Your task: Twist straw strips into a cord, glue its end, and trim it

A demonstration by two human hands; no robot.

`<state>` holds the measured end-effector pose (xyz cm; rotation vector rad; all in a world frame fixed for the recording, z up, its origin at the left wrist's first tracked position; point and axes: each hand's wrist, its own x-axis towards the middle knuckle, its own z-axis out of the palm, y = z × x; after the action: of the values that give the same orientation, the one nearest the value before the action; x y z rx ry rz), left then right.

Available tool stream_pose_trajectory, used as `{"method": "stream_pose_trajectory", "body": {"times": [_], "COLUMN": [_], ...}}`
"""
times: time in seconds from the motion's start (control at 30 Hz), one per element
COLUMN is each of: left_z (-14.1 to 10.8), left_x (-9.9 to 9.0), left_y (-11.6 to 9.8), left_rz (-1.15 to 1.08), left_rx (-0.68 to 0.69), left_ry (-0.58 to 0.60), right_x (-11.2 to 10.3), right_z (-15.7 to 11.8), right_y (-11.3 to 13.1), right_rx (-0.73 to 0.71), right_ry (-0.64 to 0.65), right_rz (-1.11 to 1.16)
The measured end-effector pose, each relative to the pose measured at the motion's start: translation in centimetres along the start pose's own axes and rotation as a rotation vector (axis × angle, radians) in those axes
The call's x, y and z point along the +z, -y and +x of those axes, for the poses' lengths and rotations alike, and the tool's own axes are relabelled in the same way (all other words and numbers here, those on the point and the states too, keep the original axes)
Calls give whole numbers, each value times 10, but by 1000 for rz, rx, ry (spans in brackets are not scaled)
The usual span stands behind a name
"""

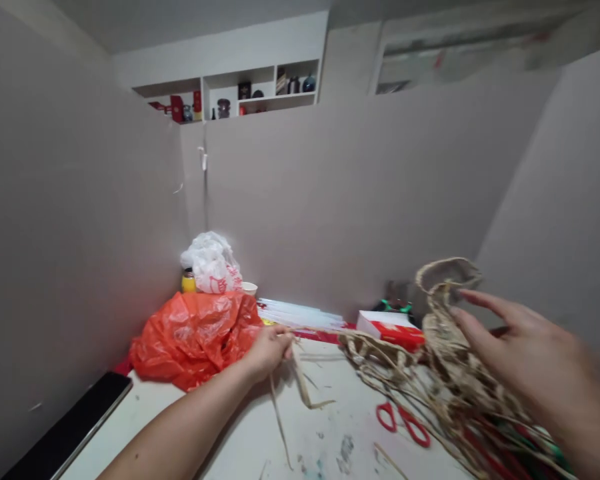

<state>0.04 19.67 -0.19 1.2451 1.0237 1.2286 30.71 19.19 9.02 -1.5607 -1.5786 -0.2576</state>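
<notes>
My left hand (273,350) is closed in a pinch on tan straw cord (300,380), whose loose ends hang down to the tabletop. From that hand a strand runs right toward a heap of braided straw cord (380,353). On the right, my right hand (520,353) has its thumb and index finger at a raised loop of the braid (447,263), which appears gripped between them. More braid hangs below in a tangle, partly hidden by that hand. A pair of scissors with red handles (405,423) lies under the cord, its blades covered.
An orange-red plastic bag (195,340) sits at the left, with a white plastic bag (213,260) and a yellow bottle (188,280) behind. A black phone-like slab (75,423) lies near left. Translucent sticks (300,313) and a red-and-white box (390,329) line the back partition.
</notes>
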Motion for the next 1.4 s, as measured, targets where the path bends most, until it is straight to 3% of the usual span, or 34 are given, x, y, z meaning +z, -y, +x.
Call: {"method": "stream_pose_trajectory", "body": {"times": [0.03,0.13,0.2,0.33,0.4,0.53,0.63,0.9,1.03,1.2,1.4], "left_z": [-2,-7,-9,-9,-9,-17,-26,-42,-45,-39,-37], "left_x": [4,13,16,18,20,29,37,51,53,51,51], "left_y": [-1,-4,-6,-6,-4,-3,-8,-25,-33,-28,-29], "left_rz": [9,30,33,27,18,-15,-79,-19,-19,-59,-116], "left_rx": [-4,-17,-11,14,12,-36,-69,64,157,111,82], "left_ry": [29,122,172,249,288,359,365,272,303,291,306], "right_x": [7,40,66,93,90,78,74,62,54,56,55], "right_z": [-6,-28,-42,-52,-53,-57,-61,-61,-61,-58,-53], "right_y": [15,50,60,57,58,72,80,84,87,82,82], "right_rx": [-22,-204,-301,-322,-246,68,177,256,344,360,307], "right_ry": [20,368,521,607,587,643,664,646,736,835,818], "right_rz": [78,338,345,303,405,754,970,1309,1468,1568,1733]}}
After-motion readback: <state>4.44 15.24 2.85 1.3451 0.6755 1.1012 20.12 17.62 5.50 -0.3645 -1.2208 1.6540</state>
